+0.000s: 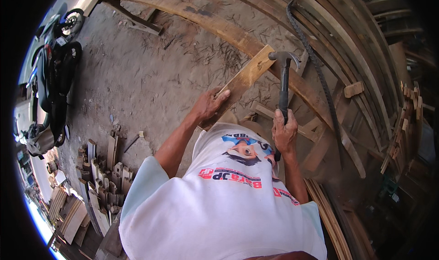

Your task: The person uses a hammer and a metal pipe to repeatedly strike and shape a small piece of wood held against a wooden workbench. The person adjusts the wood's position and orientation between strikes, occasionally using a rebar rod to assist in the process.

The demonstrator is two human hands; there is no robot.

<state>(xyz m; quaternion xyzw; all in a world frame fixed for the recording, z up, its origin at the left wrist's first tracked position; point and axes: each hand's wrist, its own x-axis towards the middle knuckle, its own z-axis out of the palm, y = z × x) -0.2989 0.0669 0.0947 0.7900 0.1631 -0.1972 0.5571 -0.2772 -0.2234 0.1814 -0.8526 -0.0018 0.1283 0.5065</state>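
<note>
My right hand (284, 131) is wrapped round the black handle of a claw hammer (284, 84), held upright in front of me. The hammer's head is at the far end of a wooden board (247, 75); whether it touches the wood I cannot tell. My left hand (209, 105) grips the board's near part, its thumb lying on top and its other fingers partly hidden. The board slants away to the right, its far end over a long wooden beam (210, 22) that crosses in front of me.
Long planks (320, 13) lie side by side at the right, with a dark ridged bar (313, 58) across them. A small wood block (353, 89) rests there. Offcuts (103, 182) are piled at lower left. Motorcycles (52, 77) stand at far left on the dirt ground (119, 68).
</note>
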